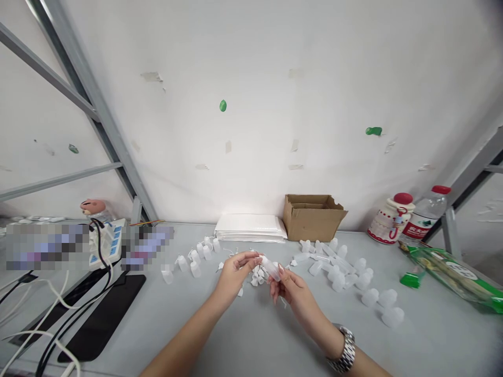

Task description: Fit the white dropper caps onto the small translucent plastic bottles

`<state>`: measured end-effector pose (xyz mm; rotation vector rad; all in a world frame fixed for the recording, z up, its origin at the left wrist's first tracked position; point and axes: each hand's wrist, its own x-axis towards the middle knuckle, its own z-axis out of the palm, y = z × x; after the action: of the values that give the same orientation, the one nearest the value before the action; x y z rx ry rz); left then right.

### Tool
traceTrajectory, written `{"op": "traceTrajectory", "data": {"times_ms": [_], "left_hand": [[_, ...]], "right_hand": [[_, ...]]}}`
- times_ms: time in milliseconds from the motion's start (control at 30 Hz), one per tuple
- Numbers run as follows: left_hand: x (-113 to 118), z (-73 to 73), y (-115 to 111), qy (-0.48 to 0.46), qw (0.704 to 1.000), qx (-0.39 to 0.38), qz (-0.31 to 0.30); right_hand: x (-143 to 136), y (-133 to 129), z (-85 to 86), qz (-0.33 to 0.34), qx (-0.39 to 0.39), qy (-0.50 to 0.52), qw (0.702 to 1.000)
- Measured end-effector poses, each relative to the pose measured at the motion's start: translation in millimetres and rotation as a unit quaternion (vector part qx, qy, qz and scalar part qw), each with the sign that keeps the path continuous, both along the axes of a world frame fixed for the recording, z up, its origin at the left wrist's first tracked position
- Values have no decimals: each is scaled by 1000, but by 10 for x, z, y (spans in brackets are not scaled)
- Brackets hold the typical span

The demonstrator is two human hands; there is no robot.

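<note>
Between my two hands is a small translucent white bottle [271, 268], tilted. My left hand [238, 269] pinches its upper left end, and the fingers of my right hand [288, 284] are closed round its lower right end. Small white caps [257, 276] lie in a cluster on the grey table behind and below the hands. To the left stand several small white capped bottles [195, 268]. On the right, many translucent bottles [337, 277] lie or stand loosely on the table.
A stack of white sheets or envelopes [250, 228] and an open cardboard box [313, 219] stand by the wall. At right are a decorated flask [389, 220], a water bottle [426, 214] and a green food package [458, 275]. Cables, a power strip [107, 243] and a black mat [106, 319] occupy the left.
</note>
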<state>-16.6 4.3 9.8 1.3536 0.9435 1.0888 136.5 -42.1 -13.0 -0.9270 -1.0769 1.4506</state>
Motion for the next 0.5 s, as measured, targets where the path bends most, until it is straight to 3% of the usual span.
{"op": "traceTrajectory", "data": {"times_ms": [167, 400, 500], "left_hand": [[-6, 27, -12, 73, 996, 39, 28], [-1, 95, -99, 99, 991, 80, 41], [0, 90, -89, 90, 992, 64, 63]], "right_hand": [[33, 1, 42, -51, 25, -37, 998], [40, 14, 35, -111, 39, -92, 989], [40, 1, 54, -131, 58, -115, 983]]}}
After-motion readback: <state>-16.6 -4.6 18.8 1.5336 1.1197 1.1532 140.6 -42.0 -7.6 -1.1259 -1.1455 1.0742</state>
